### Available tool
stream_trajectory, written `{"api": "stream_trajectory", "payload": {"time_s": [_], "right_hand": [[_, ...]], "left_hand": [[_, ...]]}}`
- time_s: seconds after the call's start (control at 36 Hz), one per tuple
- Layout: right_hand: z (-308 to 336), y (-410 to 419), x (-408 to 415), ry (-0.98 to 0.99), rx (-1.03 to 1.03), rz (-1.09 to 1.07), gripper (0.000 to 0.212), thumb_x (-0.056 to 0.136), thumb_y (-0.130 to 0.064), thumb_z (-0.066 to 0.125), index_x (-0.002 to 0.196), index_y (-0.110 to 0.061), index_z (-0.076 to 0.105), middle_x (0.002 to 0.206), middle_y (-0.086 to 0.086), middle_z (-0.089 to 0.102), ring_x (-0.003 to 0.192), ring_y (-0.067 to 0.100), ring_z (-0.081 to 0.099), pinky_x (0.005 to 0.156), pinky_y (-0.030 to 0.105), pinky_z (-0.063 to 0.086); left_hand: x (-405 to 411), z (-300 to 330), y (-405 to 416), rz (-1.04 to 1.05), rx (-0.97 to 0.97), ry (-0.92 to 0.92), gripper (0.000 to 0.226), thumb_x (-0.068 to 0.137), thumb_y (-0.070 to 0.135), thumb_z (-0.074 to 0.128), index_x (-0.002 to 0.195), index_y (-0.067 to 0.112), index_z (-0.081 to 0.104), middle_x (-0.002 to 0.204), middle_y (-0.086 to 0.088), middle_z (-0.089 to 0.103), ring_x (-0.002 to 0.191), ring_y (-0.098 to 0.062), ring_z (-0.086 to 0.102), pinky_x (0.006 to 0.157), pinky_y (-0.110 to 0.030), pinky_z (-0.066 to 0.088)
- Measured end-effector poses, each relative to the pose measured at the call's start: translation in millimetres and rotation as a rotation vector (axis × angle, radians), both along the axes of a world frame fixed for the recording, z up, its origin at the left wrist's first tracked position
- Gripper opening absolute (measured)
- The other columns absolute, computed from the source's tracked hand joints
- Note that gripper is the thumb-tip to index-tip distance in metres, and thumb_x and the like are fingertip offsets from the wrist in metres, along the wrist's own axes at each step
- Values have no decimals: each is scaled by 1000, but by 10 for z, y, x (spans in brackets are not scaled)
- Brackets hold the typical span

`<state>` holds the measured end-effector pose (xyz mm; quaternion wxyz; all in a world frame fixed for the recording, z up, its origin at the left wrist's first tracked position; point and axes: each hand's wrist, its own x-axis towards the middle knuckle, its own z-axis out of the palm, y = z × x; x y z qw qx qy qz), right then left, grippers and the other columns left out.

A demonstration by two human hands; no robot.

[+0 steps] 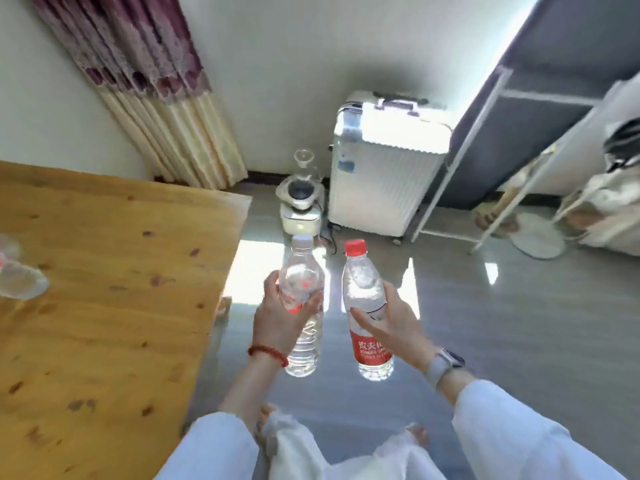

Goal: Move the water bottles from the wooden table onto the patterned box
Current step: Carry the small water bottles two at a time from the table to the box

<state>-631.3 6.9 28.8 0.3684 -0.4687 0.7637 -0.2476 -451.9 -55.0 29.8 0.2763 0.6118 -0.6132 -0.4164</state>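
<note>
Hands: both loaded, one bottle each, carried upright over the grey glossy floor (485, 341), off the right edge of the wooden surface (104, 289). Left hand (277, 317) wraps the upper body of a clear plastic water bottle with a pale cap (303, 306); fingers curl round the front, thumb behind. Right hand (388, 323) grips a clear plastic water bottle with a red cap and red label (367, 306) at mid-body, just above the label. The two bottles are near each other, not touching. Judgement: a paired carry, grips high on the bodies so the bottles hang steady in transit.

The patterned box is not in view; destination and route cannot be told.

Surroundings, largest first: the knotty wooden surface at left; a grey fabric wardrobe on a white frame (554, 98) at right; a maroon-and-cream curtain (156, 98); a white ribbed suitcase (384, 168) against the wall; a small white appliance with a glass top (301, 199) beside it. One more clear bottle (20, 278), blurred, lies on the surface at far left, yet to be moved.

Obstructions: the suitcase and appliance stand ahead; floor between looks open.
</note>
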Motion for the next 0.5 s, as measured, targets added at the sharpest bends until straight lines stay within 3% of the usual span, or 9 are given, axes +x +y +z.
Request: {"api": "stream_trajectory", "payload": {"time_s": [0.11,0.22,0.31,0.42,0.5], "right_hand": [[-3,660,-957,-37,-10,-195,71,63,-69,56,118,-27,41,103,-4,65,91,18,63,81,42,53],[63,1359,-1860,-23,-6,-366,68,70,-60,63,124,-26,39,103,-3,65,87,18,61,78,35,51],[137,1863,-2477,22,20,-525,62,73,-55,63,121,-23,41,95,-4,60,81,17,53,72,28,41],[144,2502,-3163,4,-35,-783,52,74,-48,67,113,-19,46,105,2,64,96,27,59,81,36,48],[117,2946,-3616,-26,-71,-928,53,73,-49,68,113,-21,47,106,1,66,99,24,61,84,38,50]], "left_hand": [[-1054,75,321,-181,-23,-14,73,69,44,74,127,19,37,104,-1,62,90,-21,63,76,-27,47],[-2102,105,715,-355,-18,-5,73,69,43,73,126,16,38,107,-5,64,87,-18,64,77,-31,52],[-2891,154,1009,-504,-37,-6,75,70,40,74,129,12,36,109,-3,63,91,-18,63,80,-31,50],[-3865,230,1385,-695,-52,-12,67,72,38,74,125,16,39,99,5,59,84,-12,58,74,-24,42],[-4591,237,1649,-848,-54,-3,67,70,41,74,124,20,39,99,9,58,85,-12,60,74,-24,43]]}}
